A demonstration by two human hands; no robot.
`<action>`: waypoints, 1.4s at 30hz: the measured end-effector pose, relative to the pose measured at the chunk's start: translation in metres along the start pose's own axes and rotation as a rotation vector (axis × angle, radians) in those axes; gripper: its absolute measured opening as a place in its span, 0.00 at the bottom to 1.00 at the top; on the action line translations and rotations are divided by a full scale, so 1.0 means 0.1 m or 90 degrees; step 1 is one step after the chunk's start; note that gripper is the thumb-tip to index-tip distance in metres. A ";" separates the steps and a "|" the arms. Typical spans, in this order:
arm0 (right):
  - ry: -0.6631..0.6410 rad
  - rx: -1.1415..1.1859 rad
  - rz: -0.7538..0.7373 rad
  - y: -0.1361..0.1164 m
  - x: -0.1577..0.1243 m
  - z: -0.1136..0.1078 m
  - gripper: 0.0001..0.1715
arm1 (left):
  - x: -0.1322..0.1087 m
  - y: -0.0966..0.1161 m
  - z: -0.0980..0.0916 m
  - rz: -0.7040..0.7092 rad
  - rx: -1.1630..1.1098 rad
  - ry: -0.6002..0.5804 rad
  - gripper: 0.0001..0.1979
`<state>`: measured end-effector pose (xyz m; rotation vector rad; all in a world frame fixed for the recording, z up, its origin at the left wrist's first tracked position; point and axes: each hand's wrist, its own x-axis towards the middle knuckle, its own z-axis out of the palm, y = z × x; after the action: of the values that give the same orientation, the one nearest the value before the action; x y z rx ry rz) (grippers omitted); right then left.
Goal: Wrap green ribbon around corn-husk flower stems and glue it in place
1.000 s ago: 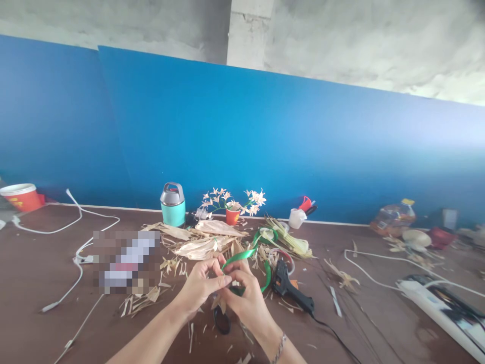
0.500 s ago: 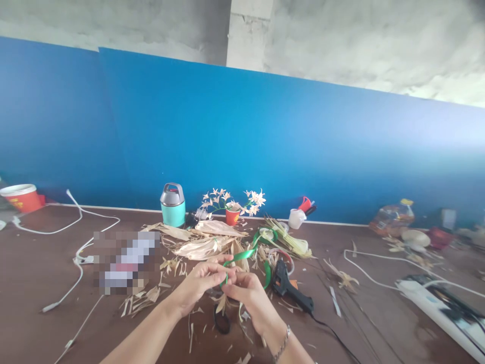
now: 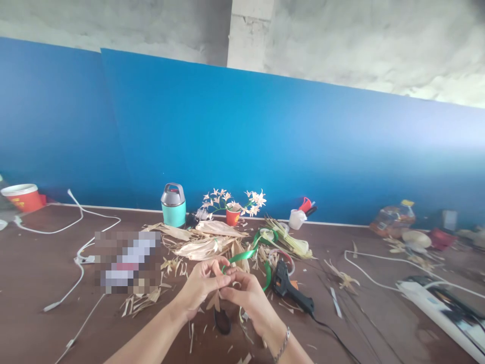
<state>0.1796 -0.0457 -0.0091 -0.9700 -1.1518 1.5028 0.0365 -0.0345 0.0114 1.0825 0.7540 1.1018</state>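
My left hand [image 3: 200,284] and my right hand [image 3: 248,292] meet over the table, thumbs and fingers pinched together. A shiny green ribbon [image 3: 243,256] runs into their fingertips from the ribbon roll [image 3: 265,235] behind. Below the left thumb hangs a pale husk flower [image 3: 214,302], its upper end hidden in the left fingers. Exactly how the ribbon lies between the fingertips is hidden. Beneath the hands lies a black oval loop [image 3: 223,322]. A black glue gun [image 3: 291,289] rests just right of my right hand.
Dried husks [image 3: 212,247] and scraps spread behind the hands. A red cup [image 3: 232,216] with husk flowers stands at the back, near a turquoise flask [image 3: 174,212] and a white cup [image 3: 297,219]. White cables [image 3: 81,253] lie left; a power strip [image 3: 435,308] lies right.
The green loop that showed between my fingertips is now out of sight. My left fingers have curled in more, and the husk flower hangs slightly further left.
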 end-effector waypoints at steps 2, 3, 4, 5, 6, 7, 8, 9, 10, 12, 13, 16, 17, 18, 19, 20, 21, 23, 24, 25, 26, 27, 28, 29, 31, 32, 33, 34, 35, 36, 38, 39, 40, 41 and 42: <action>0.006 0.000 -0.001 0.01 0.01 -0.01 0.11 | 0.01 0.00 0.01 -0.021 -0.006 0.003 0.15; 0.011 -0.001 -0.002 0.02 0.01 -0.01 0.11 | 0.01 0.01 0.02 -0.030 -0.003 0.008 0.16; 0.016 -0.003 -0.004 0.03 0.02 -0.02 0.11 | 0.00 0.02 0.03 -0.037 -0.003 0.016 0.16; 0.019 -0.007 -0.008 0.03 0.03 -0.02 0.12 | 0.00 0.03 0.04 -0.043 -0.010 0.022 0.16; 0.017 -0.009 -0.010 0.03 0.03 -0.02 0.12 | 0.00 0.05 0.05 -0.049 -0.025 0.027 0.16; 0.009 -0.010 -0.009 0.02 0.03 -0.02 0.12 | -0.01 0.06 0.06 -0.056 -0.044 0.026 0.16; -0.001 -0.007 -0.005 0.01 0.03 -0.02 0.12 | -0.01 0.07 0.07 -0.065 -0.062 0.020 0.16; -0.009 0.001 -0.002 0.00 0.03 -0.02 0.12 | -0.02 0.08 0.08 -0.074 -0.078 0.011 0.16; -0.018 0.009 0.004 -0.02 0.02 -0.02 0.12 | -0.02 0.09 0.08 -0.084 -0.088 0.000 0.15; -0.034 0.024 0.012 -0.06 0.00 -0.01 0.12 | -0.02 0.11 0.07 -0.091 -0.098 -0.016 0.15; -0.041 0.030 0.016 -0.08 -0.01 -0.01 0.12 | -0.02 0.11 0.07 -0.095 -0.100 -0.022 0.14; -0.052 0.048 0.032 -0.10 -0.02 0.01 0.14 | -0.02 0.09 0.07 -0.102 -0.107 -0.013 0.14; -0.044 0.050 0.034 -0.10 -0.02 0.02 0.14 | -0.02 0.07 0.07 -0.103 -0.110 -0.003 0.13; -0.034 0.048 0.036 -0.10 -0.02 0.03 0.15 | -0.02 0.06 0.08 -0.103 -0.113 0.007 0.13; -0.023 0.042 0.037 -0.10 -0.02 0.04 0.16 | -0.02 0.03 0.08 -0.101 -0.117 0.017 0.12; -0.015 0.035 0.037 -0.10 -0.02 0.05 0.17 | -0.02 0.01 0.07 -0.099 -0.119 0.022 0.12; -0.011 0.028 0.038 -0.10 -0.01 0.05 0.17 | -0.01 -0.01 0.07 -0.099 -0.121 0.019 0.12; -0.019 0.027 0.038 -0.12 -0.02 0.06 0.17 | 0.00 -0.04 0.04 -0.095 -0.124 -0.010 0.11; -0.026 0.034 0.037 -0.13 -0.02 0.05 0.16 | 0.00 -0.05 0.03 -0.091 -0.122 -0.032 0.10; -0.032 0.043 0.037 -0.15 -0.03 0.05 0.15 | 0.01 -0.05 0.01 -0.087 -0.116 -0.053 0.09; -0.039 0.051 0.040 -0.16 -0.04 0.04 0.14 | 0.01 -0.04 -0.01 -0.081 -0.106 -0.068 0.10; -0.047 0.059 0.044 -0.18 -0.05 0.03 0.13 | 0.01 -0.03 -0.03 -0.076 -0.091 -0.078 0.11; -0.057 0.067 0.050 -0.19 -0.06 0.03 0.12 | 0.01 -0.02 -0.04 -0.072 -0.070 -0.086 0.13; -0.070 0.074 0.056 -0.20 -0.07 0.02 0.11 | 0.01 0.00 -0.05 -0.068 -0.050 -0.092 0.14; -0.096 0.088 0.065 -0.20 -0.08 0.02 0.10 | 0.01 0.03 -0.05 -0.060 -0.020 -0.114 0.12; -0.108 0.096 0.067 -0.20 -0.08 0.02 0.10 | 0.01 0.04 -0.05 -0.057 -0.012 -0.127 0.12; -0.118 0.101 0.068 -0.19 -0.08 0.02 0.10 | 0.00 0.05 -0.05 -0.055 -0.011 -0.136 0.11; -0.124 0.103 0.070 -0.18 -0.08 0.02 0.10 | 0.00 0.05 -0.05 -0.053 -0.014 -0.139 0.10; -0.126 0.103 0.072 -0.17 -0.08 0.02 0.10 | 0.00 0.06 -0.04 -0.052 -0.018 -0.139 0.10; -0.127 0.103 0.075 -0.16 -0.07 0.02 0.11 | 0.00 0.05 -0.04 -0.052 -0.020 -0.137 0.10; -0.124 0.102 0.080 -0.14 -0.06 0.02 0.11 | 0.00 0.04 -0.03 -0.050 -0.022 -0.131 0.10; -0.120 0.101 0.081 -0.14 -0.06 0.02 0.12 | 0.00 0.03 -0.03 -0.049 -0.023 -0.127 0.10; -0.114 0.099 0.080 -0.14 -0.06 0.02 0.11 | 0.01 0.02 -0.03 -0.051 -0.024 -0.122 0.10; -0.110 0.096 0.079 -0.14 -0.06 0.02 0.11 | 0.01 0.01 -0.03 -0.052 -0.027 -0.116 0.10; -0.108 0.093 0.080 -0.15 -0.07 0.02 0.11 | 0.01 0.00 -0.03 -0.054 -0.033 -0.109 0.10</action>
<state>0.1824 -0.0513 0.0057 -0.8413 -1.0968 1.7730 0.0345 -0.0330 0.0102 1.0762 0.6270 0.9398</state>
